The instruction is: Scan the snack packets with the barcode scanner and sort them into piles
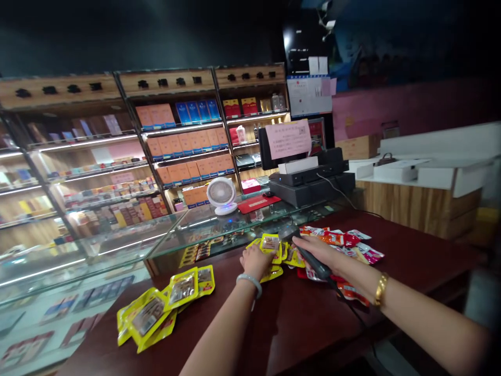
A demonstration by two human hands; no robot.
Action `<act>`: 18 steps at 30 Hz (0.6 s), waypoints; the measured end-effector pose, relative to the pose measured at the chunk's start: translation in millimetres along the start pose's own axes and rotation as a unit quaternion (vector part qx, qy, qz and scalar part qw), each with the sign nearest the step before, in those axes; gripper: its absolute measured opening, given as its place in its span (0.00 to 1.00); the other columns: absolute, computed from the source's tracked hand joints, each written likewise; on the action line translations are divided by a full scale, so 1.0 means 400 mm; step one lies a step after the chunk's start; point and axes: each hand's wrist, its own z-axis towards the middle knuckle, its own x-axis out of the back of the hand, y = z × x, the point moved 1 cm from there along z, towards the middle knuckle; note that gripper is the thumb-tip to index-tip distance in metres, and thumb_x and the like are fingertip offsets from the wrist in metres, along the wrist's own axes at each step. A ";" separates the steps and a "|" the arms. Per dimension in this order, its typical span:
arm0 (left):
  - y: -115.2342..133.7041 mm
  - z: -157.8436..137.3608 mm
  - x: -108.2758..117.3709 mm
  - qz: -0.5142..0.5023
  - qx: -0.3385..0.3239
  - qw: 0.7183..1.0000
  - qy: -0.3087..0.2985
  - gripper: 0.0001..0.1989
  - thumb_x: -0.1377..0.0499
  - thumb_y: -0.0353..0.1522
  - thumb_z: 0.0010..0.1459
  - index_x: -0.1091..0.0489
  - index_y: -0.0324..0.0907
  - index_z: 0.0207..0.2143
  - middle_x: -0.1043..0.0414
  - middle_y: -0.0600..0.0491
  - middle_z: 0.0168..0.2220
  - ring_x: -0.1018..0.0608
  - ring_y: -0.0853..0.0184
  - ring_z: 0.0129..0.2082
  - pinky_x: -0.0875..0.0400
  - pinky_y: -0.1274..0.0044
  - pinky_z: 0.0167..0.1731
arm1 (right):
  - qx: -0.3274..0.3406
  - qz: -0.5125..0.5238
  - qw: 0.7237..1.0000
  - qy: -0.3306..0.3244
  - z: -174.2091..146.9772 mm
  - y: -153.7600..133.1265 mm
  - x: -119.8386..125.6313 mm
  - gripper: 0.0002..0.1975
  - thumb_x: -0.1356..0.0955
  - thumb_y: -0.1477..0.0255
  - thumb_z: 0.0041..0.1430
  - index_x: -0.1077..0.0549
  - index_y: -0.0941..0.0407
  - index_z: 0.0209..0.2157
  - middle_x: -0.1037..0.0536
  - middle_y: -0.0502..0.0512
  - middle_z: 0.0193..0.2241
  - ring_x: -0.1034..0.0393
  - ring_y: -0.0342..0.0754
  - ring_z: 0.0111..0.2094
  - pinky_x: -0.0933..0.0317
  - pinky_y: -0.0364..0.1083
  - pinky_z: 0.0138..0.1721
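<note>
From where I stand, the person's left hand (256, 261) is at a yellow packet (271, 243) on the near pile, its thumb against the lower edge; I cannot tell whether the fingers are pinched on it, since the hand hides them. The right hand (315, 249) is wrapped around a black handheld scanner (317, 265), its head just beside that packet. More yellow packets lie under and around it on the dark red table (242, 334), and a separate heap of yellow packets (168, 303) sits well to the left.

The right forearm and scanner cut across the red and orange packets (344, 238) (a jumbled spread, partly hidden), and the scanner's cord (350, 305) trails beneath that arm towards the table's near edge. Beyond the packets stands a glass display case (182, 230), topped by a small white fan (221, 194) and a red mat (259, 204). A pink sheet (289, 140) covers much of the monitor (266, 151), near a black cash drawer (293, 192). Lit shelves (188, 130) of boxes line the wall behind; white boxes (395, 169) rest on a wooden cabinet (410, 203) at right.
</note>
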 end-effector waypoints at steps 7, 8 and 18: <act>-0.120 0.039 0.022 -0.197 -0.020 0.979 0.052 0.15 0.41 0.39 0.54 0.39 0.44 0.42 0.25 0.50 0.35 0.23 0.63 0.33 0.36 0.76 0.30 | -0.013 -0.001 0.999 -0.050 0.075 -0.067 -0.007 0.18 0.31 0.55 0.57 0.30 0.57 0.30 0.28 0.47 0.15 0.34 0.41 0.13 0.43 0.37 0.12; -0.146 0.043 0.031 -0.224 -0.014 0.972 0.067 0.15 0.41 0.39 0.54 0.39 0.44 0.41 0.25 0.51 0.34 0.23 0.64 0.31 0.37 0.77 0.29 | -0.017 -0.001 0.998 -0.068 0.097 -0.067 -0.014 0.19 0.31 0.54 0.57 0.29 0.57 0.30 0.28 0.47 0.14 0.35 0.41 0.13 0.43 0.38 0.11; -0.300 0.031 0.032 -0.291 0.045 0.945 0.145 0.16 0.37 0.37 0.51 0.38 0.43 0.39 0.27 0.52 0.33 0.24 0.65 0.32 0.34 0.76 0.32 | 0.018 0.023 0.987 -0.156 0.226 0.061 -0.144 0.21 0.32 0.52 0.56 0.32 0.56 0.28 0.30 0.44 0.15 0.41 0.37 0.09 0.46 0.38 0.08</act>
